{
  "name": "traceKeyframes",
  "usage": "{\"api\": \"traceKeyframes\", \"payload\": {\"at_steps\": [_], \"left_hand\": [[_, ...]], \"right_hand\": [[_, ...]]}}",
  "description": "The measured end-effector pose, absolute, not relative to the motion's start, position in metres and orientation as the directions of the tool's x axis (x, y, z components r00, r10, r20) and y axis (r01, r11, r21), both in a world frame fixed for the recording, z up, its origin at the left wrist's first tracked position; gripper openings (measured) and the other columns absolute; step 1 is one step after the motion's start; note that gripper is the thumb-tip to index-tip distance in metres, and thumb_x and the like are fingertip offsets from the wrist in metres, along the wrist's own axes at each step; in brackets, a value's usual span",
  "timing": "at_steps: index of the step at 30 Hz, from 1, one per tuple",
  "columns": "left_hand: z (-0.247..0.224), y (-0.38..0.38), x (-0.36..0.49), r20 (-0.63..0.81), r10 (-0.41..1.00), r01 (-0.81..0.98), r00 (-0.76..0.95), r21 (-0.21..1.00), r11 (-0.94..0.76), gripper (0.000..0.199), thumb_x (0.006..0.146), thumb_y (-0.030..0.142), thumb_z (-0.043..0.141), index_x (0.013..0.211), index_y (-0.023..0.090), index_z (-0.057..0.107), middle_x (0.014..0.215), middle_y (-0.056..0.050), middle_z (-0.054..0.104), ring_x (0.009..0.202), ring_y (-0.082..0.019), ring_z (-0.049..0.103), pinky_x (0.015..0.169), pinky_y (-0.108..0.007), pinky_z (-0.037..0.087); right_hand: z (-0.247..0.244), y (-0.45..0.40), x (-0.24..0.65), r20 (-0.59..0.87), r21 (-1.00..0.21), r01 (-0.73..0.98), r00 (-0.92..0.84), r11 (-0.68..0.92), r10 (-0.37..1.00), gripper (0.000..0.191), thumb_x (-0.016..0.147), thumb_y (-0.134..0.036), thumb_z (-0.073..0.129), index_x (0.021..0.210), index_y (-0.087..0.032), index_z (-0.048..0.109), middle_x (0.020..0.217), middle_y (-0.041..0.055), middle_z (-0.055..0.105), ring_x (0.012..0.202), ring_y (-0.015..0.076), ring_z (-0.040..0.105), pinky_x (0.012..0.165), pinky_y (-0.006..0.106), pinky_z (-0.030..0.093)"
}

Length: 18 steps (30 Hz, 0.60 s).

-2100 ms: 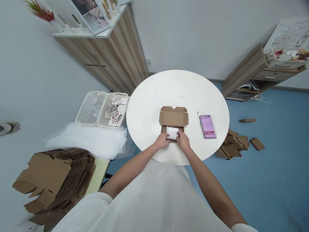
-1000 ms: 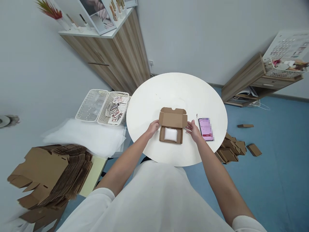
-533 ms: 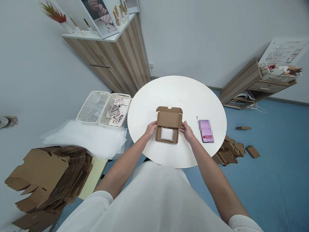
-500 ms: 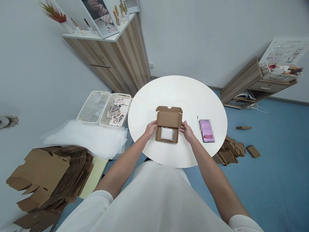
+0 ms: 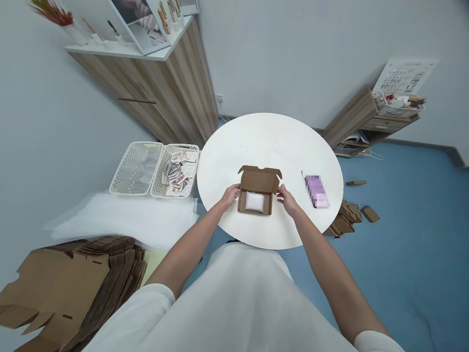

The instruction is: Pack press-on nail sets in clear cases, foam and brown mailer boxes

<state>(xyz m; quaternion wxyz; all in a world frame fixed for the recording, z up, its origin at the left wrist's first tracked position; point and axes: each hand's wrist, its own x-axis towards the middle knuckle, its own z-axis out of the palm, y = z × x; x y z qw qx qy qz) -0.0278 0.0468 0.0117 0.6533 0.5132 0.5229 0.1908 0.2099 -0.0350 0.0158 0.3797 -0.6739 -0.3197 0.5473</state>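
Observation:
A small brown cardboard box [image 5: 259,189] stands on the round white table [image 5: 271,137], its lid raised on the far side and tilted up. Inside its tray lies a white wrapped packet [image 5: 254,201]. My left hand [image 5: 230,195] grips the box's left side near the lid hinge, fingertips partly behind the cardboard. At the right side, my right hand [image 5: 287,199] has its fingers apart, the tips at or close to the lid's right edge.
A phone [image 5: 317,191] lies on the table's right part. To the left are two white baskets [image 5: 156,188], white sheets [image 5: 124,218] and stacked flat cardboard [image 5: 66,283]. Folded boxes [image 5: 346,217] lie on the floor at right. A wooden cabinet [image 5: 176,83] stands behind.
The lid has swung up from lying further back, and its side flaps now stand out more. Both hands stay beside the box. The camera view has shifted.

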Motion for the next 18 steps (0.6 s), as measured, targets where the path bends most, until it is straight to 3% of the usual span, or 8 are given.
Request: {"api": "traceKeyframes", "payload": {"at_steps": [6,11,18], "left_hand": [[0.007,0.048,-0.043,-0.513,0.699,0.339,0.498,0.857,0.388,0.047,0.080,0.039,0.029,0.119,0.020,0.047,0.120,-0.007,0.052,0.108,-0.021,0.047,0.087,-0.036,0.038],[0.012,0.050,-0.053,-0.597,0.623,0.388,0.505,0.802,0.453,0.067,0.080,0.063,0.013,0.123,0.022,0.043,0.116,-0.009,0.055,0.105,-0.022,0.051,0.086,-0.035,0.037],[0.029,0.049,-0.054,-0.630,0.581,0.486,0.515,0.773,0.408,0.066,0.077,0.067,0.020,0.118,0.022,0.048,0.122,-0.009,0.051,0.091,-0.019,0.058,0.075,-0.031,0.040]], "right_hand": [[0.015,-0.059,0.204,-0.512,-0.858,-0.055,0.159,-0.510,0.844,0.070,0.077,-0.067,0.007,0.116,-0.030,0.052,0.107,0.0032,0.052,0.093,0.0178,0.049,0.082,0.032,0.040],[0.017,-0.068,0.201,-0.558,-0.830,-0.108,0.149,-0.548,0.816,0.073,0.075,-0.069,0.004,0.129,-0.031,0.037,0.107,0.0042,0.054,0.101,0.0206,0.052,0.083,0.033,0.041],[0.035,-0.071,0.202,-0.630,-0.776,-0.032,0.079,-0.629,0.773,0.072,0.075,-0.070,0.013,0.127,-0.028,0.041,0.121,0.0073,0.052,0.107,0.0241,0.051,0.090,0.037,0.036]]}}
